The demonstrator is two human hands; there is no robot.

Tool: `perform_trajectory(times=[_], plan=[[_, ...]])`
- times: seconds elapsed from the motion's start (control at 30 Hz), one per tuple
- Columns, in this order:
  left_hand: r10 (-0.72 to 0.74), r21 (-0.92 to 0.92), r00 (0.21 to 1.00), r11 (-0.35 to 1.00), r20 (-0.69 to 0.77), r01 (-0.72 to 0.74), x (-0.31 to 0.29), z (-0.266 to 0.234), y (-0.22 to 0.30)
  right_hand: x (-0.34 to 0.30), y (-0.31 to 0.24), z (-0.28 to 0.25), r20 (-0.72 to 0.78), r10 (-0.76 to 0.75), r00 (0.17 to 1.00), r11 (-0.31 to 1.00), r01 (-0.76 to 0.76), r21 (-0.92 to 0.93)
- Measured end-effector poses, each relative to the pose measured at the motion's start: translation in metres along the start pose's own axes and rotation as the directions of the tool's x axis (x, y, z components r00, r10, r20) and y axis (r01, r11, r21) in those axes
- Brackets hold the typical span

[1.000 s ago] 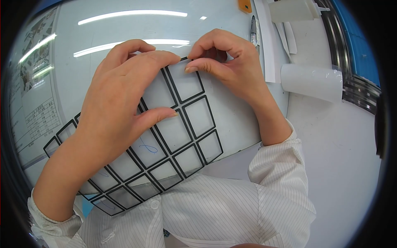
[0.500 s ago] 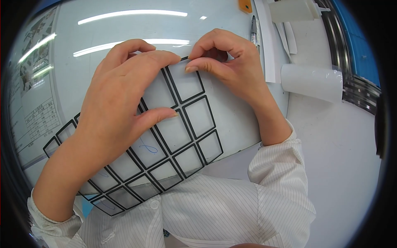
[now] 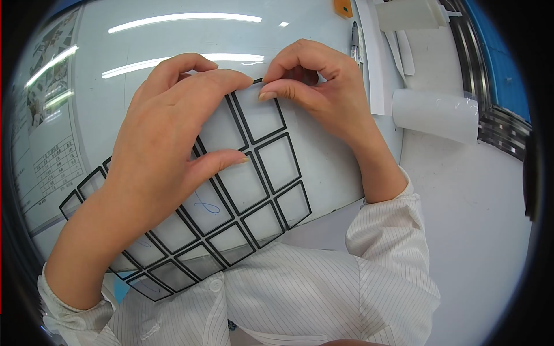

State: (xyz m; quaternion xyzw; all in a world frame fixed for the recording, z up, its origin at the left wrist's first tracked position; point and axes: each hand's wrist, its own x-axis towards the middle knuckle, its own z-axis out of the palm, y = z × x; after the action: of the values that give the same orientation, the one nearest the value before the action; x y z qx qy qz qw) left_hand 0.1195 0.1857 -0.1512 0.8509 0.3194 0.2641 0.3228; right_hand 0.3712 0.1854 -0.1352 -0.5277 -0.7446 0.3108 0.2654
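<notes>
A clear sheet with rows of black rectangular outlines (image 3: 236,221) lies tilted beneath my hands, its near edge reaching over the front of my striped coat. Blue pen marks show through or on several of its panes. My left hand (image 3: 164,124) is spread over the left and middle of the sheet, thumb apart from the fingers, index fingertip at the far edge. At the far right corner, my right hand (image 3: 320,86) pinches the sheet's edge between thumb and index finger. The left hand covers part of the grid, and its other fingertips are hidden.
The glossy pale tabletop (image 3: 190,37) reflects ceiling lights. Printed papers (image 3: 52,144) lie at the left. A marker pen (image 3: 355,41), an orange object (image 3: 343,8), a white roll (image 3: 435,115) and a pale bottle (image 3: 410,14) are at the far right, beside a metal rail (image 3: 502,132).
</notes>
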Motion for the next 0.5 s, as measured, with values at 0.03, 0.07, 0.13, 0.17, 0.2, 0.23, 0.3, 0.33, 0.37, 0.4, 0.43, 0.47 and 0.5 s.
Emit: perform_trajectory(times=[0.03, 0.07, 0.13, 0.17, 0.2, 0.23, 0.3, 0.33, 0.37, 0.4, 0.43, 0.47, 0.5], plan=[[-0.006, -0.009, 1.0, 1.0, 0.003, 0.006, 0.0001, -0.0001, 0.0002, 0.0003, -0.0001, -0.0004, 0.005, -0.004, 1.0, 1.0, 0.004, -0.008], [-0.007, -0.009, 1.0, 1.0, 0.003, 0.007, 0.0, -0.0003, 0.0001, 0.0007, -0.0003, -0.0007, 0.011, -0.008, 1.0, 1.0, 0.008, -0.016], [0.001, 0.013, 1.0, 1.0, 0.003, -0.001, -0.0004, -0.0004, -0.0001, 0.0021, -0.0027, -0.0013, 0.02, 0.014, 1.0, 1.0, -0.014, -0.002], [0.0, 0.013, 1.0, 1.0, 0.003, 0.0, -0.0004, -0.0002, -0.0002, 0.0025, -0.0034, -0.0013, 0.029, 0.036, 0.999, 0.999, -0.037, 0.01], [-0.004, 0.004, 1.0, 1.0, 0.004, 0.004, -0.0005, -0.0001, -0.0002, 0.0024, -0.0026, -0.0009, 0.029, 0.037, 0.999, 0.999, -0.037, 0.011], [-0.007, -0.005, 1.0, 1.0, 0.004, 0.007, -0.0004, -0.0001, -0.0001, 0.0022, -0.0017, -0.0008, 0.028, 0.029, 0.999, 0.999, -0.029, 0.015], [-0.001, 0.004, 1.0, 1.0, 0.001, 0.001, -0.0006, 0.0, 0.0, 0.0024, -0.0014, -0.0011, 0.027, 0.021, 0.999, 1.0, -0.021, 0.02], [0.005, 0.014, 1.0, 1.0, -0.002, -0.005, -0.0008, 0.0, 0.0, 0.003, -0.0018, -0.0014, 0.031, 0.029, 0.999, 0.999, -0.03, 0.028], [0.004, 0.014, 1.0, 1.0, -0.002, -0.004, -0.0009, -0.0001, -0.0001, 0.0033, -0.002, -0.0015, 0.036, 0.037, 0.999, 0.999, -0.038, 0.036], [0.002, 0.005, 1.0, 1.0, 0.0, -0.002, -0.0008, -0.0002, -0.0002, 0.0029, -0.0019, -0.0015, 0.036, 0.036, 0.999, 0.999, -0.038, 0.037], [0.0, -0.004, 1.0, 1.0, 0.002, 0.0, -0.0006, -0.0002, -0.0003, 0.002, -0.0016, -0.0017, 0.039, 0.032, 0.999, 0.999, -0.034, 0.04], [0.0, -0.004, 1.0, 1.0, 0.002, 0.0, -0.0007, -0.0002, -0.0002, 0.0014, -0.0012, -0.0018, 0.042, 0.028, 0.999, 0.999, -0.03, 0.044], [0.002, 0.004, 1.0, 1.0, -0.001, -0.002, -0.0008, -0.0001, -0.0002, 0.0016, -0.0008, -0.0017, 0.042, 0.028, 0.999, 0.999, -0.03, 0.044]])
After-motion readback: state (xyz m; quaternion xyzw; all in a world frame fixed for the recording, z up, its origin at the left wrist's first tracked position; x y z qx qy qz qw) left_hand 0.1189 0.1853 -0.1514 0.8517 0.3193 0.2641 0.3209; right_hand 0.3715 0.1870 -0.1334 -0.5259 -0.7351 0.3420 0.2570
